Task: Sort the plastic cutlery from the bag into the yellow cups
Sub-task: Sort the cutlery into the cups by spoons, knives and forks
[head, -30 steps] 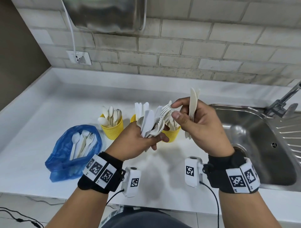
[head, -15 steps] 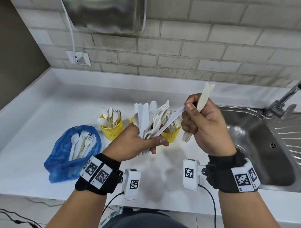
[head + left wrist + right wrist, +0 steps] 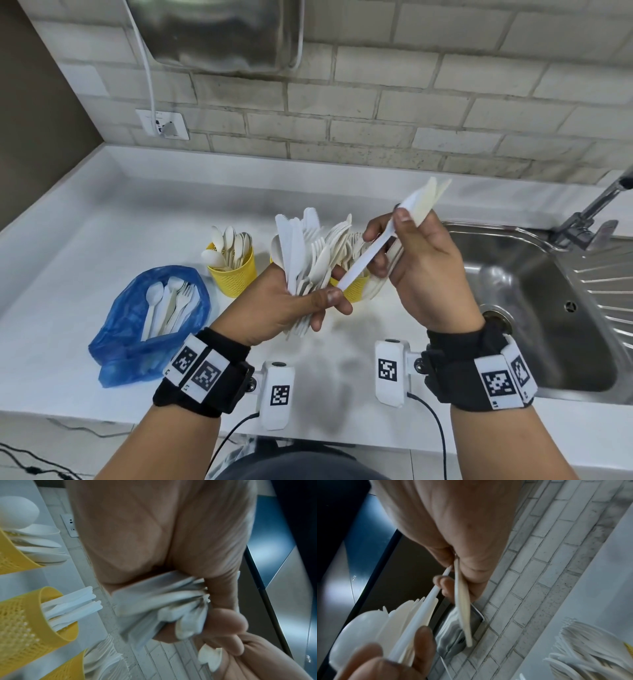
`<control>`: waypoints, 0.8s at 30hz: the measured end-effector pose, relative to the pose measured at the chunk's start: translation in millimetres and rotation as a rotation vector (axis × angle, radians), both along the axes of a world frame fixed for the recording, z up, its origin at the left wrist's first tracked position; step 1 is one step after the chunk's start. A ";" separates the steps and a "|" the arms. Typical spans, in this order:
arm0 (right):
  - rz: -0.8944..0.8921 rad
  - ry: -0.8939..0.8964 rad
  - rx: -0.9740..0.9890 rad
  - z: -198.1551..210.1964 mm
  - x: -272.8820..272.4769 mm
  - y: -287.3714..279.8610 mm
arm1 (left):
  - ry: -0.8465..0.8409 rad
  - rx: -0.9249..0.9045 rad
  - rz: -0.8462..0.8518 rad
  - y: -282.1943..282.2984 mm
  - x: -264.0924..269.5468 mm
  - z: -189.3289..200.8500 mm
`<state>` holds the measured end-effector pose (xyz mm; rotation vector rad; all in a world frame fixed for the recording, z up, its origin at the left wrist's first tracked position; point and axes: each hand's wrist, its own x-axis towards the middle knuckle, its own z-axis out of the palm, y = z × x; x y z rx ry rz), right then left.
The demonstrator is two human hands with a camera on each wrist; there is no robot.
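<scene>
My left hand (image 3: pixel 301 301) grips a mixed bundle of white plastic cutlery (image 3: pixel 308 253) above the counter, also seen in the left wrist view as the bundle (image 3: pixel 163 601). My right hand (image 3: pixel 407 253) pinches a white knife (image 3: pixel 370 253) that it draws out of the bundle, and it also holds a few cream pieces (image 3: pixel 430 198). A yellow cup with spoons (image 3: pixel 233 270) stands at the left. A second yellow cup (image 3: pixel 354 291) is partly hidden behind my hands. The blue bag (image 3: pixel 150 318) lies open at the left with spoons and forks in it.
A steel sink (image 3: pixel 534 308) with a tap (image 3: pixel 596 212) is sunk into the white counter (image 3: pixel 102 246) at the right. A wall socket (image 3: pixel 164 125) with a cable sits on the brick wall. The left wrist view shows a third yellow cup (image 3: pixel 68 669) with forks.
My right hand has taken hold of a white knife in the left hand's bundle and pulled it up and to the right. The left hand has kept its grip.
</scene>
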<state>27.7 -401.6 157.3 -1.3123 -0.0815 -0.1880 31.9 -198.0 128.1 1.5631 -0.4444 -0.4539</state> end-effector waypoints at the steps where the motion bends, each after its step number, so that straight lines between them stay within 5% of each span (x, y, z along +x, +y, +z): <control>1: -0.043 0.012 0.056 1.5 -0.4 -0.9 | 0.001 -0.017 -0.003 0.2 0.1 -0.5; 6: -0.209 0.039 0.305 3.8 -0.9 -6.8 | 0.035 -0.120 0.034 -0.4 -1.2 0.6; 10: -0.294 -0.003 0.283 6.2 -3.3 -4.9 | 0.062 -0.168 0.051 -1.0 -2.4 -1.3; 15: -0.361 -0.061 0.062 7.9 -9.5 9.3 | 0.123 -0.263 0.044 -4.3 -3.4 -6.5; 20: -0.203 -0.163 -0.339 10.8 -21.2 20.6 | 0.183 -0.294 0.000 -5.5 -4.9 -10.1; 24: -0.047 -0.097 -0.466 15.6 -22.1 24.4 | 0.209 -0.302 -0.020 -6.1 -4.3 -10.5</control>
